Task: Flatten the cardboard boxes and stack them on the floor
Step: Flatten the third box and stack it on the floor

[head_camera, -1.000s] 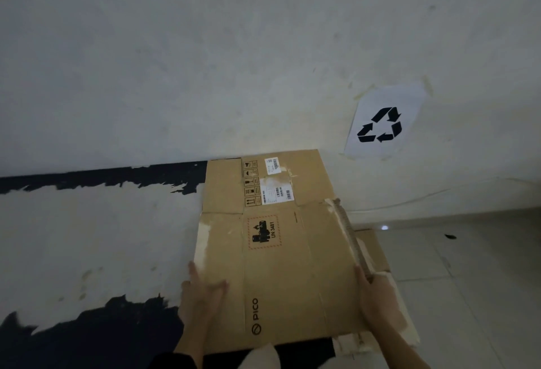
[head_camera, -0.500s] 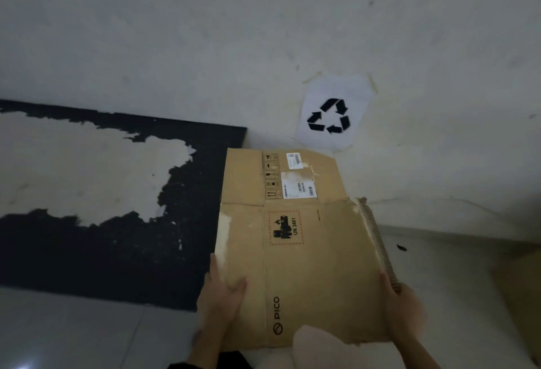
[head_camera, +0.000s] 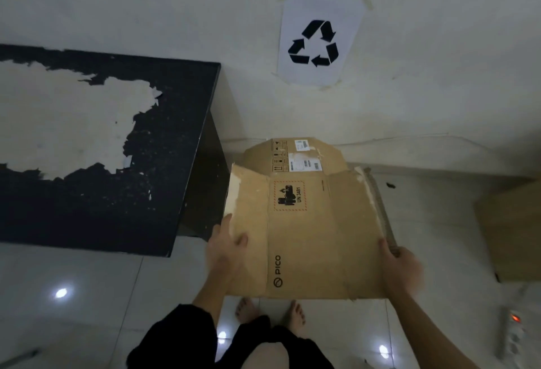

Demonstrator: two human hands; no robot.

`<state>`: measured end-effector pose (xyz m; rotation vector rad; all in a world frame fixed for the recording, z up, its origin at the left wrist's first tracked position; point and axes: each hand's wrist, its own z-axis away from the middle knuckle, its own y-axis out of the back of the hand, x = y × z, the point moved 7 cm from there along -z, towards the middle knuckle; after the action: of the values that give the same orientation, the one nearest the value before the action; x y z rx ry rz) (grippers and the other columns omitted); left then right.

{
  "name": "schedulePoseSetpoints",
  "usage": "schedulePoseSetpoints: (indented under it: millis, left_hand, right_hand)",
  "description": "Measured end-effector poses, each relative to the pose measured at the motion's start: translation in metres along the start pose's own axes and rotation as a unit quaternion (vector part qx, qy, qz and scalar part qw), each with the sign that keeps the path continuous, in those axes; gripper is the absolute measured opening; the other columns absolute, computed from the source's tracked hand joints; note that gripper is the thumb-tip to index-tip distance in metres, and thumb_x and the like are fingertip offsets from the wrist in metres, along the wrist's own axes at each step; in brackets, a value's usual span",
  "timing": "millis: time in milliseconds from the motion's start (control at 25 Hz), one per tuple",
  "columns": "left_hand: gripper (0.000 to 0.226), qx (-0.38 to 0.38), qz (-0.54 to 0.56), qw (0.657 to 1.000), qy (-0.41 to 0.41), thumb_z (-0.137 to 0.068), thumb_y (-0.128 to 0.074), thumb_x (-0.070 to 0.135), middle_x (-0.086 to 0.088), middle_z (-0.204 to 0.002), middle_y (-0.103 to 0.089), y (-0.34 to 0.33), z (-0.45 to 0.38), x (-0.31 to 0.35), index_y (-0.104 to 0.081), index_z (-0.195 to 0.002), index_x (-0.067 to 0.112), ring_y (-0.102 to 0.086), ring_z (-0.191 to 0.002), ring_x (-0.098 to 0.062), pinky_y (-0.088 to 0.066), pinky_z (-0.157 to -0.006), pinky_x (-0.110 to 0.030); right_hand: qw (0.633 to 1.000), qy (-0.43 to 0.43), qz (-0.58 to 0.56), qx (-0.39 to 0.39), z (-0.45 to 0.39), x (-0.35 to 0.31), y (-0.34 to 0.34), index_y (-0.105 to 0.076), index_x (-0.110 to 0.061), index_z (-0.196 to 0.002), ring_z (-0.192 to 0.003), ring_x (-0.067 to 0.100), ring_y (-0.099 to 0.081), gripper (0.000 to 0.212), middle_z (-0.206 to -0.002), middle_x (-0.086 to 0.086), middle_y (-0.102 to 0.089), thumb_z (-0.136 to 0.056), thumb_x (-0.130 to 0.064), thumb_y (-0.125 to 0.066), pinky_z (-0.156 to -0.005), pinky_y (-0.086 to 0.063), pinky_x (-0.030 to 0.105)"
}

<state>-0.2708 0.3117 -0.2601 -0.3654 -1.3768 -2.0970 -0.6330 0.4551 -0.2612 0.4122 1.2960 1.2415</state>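
A flattened brown cardboard box [head_camera: 322, 228] with a PICO logo and a UN 3481 label is held out flat above the floor, in front of my legs. My left hand [head_camera: 227, 251] grips its left edge, thumb on top. My right hand [head_camera: 401, 266] grips its right edge near the torn corrugated strip. The box's far flap, with white shipping labels, points toward the wall. Another piece of brown cardboard [head_camera: 512, 231] lies on the floor at the right.
A black table [head_camera: 164, 181] with peeling white patches stands at the left, its corner close to the box. A paper recycling sign [head_camera: 317, 37] is taped to the white wall. A power strip [head_camera: 512, 336] with a red light lies on the tiled floor at lower right.
The view has tilted down and moved right of the table; my feet and the floor now show. The box has come down lower, away from the wall, still held by both hands.
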Motion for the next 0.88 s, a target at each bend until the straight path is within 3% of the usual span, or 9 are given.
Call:
schedulePoseSetpoints:
  millis: [200, 440, 600, 760, 880]
  left_hand:
    - [0.063, 0.008, -0.008, 1.0, -0.005, -0.089, -0.058, 0.033, -0.012, -0.131, -0.048, -0.018, -0.022, -0.011, -0.031, -0.144, 0.016, -0.055, -0.112, -0.028, -0.046, -0.092, -0.039]
    - [0.062, 0.016, -0.028, 0.999, 0.0, -0.09, -0.057, 0.034, -0.012, -0.129, -0.05, -0.065, -0.072, -0.032, -0.03, -0.143, 0.018, -0.057, -0.11, -0.026, -0.047, -0.091, -0.038]
    - [0.06, 0.011, -0.028, 0.999, 0.019, -0.09, -0.056, 0.035, -0.011, -0.128, -0.051, -0.139, -0.118, -0.079, -0.03, -0.142, 0.019, -0.057, -0.11, -0.026, -0.048, -0.091, -0.039]
    - [0.049, 0.01, 0.007, 1.0, 0.007, -0.092, -0.053, 0.031, -0.008, -0.125, -0.053, -0.231, -0.187, -0.129, -0.037, -0.137, 0.019, -0.056, -0.11, -0.024, -0.047, -0.091, -0.04]
    - [0.047, 0.027, 0.033, 0.999, -0.008, -0.093, -0.052, 0.029, -0.008, -0.122, -0.056, -0.299, -0.245, -0.16, -0.039, -0.136, 0.019, -0.057, -0.108, -0.024, -0.047, -0.089, -0.039]
  right_hand:
    - [1.0, 0.005, 0.017, 0.008, -0.019, -0.005, -0.031, -0.06, -0.001, -0.068, -0.056, 0.026, -0.051, 0.048, -0.059, 0.011, -0.055, -0.089, -0.043, -0.052, -0.049, -0.033, 0.024]
    - [1.0, -0.003, 0.017, -0.01, -0.055, 0.013, -0.096, -0.06, -0.002, -0.068, -0.059, 0.028, -0.053, 0.049, -0.062, 0.014, -0.057, -0.088, -0.046, -0.052, -0.052, -0.036, 0.026]
    - [1.0, 0.001, 0.025, -0.016, -0.094, 0.052, -0.167, -0.057, -0.001, -0.069, -0.058, 0.025, -0.045, 0.044, -0.057, 0.009, -0.048, -0.089, -0.04, -0.054, -0.048, -0.029, 0.024]
    - [0.999, 0.016, 0.034, -0.019, -0.151, 0.095, -0.272, -0.061, 0.0, -0.069, -0.061, 0.03, -0.057, 0.052, -0.064, 0.014, -0.06, -0.086, -0.048, -0.054, -0.057, -0.047, 0.032]
    - [0.998, 0.013, 0.051, -0.027, -0.196, 0.13, -0.352, -0.065, -0.002, -0.074, -0.064, 0.029, -0.058, 0.051, -0.069, 0.014, -0.061, -0.086, -0.05, -0.054, -0.058, -0.046, 0.031]
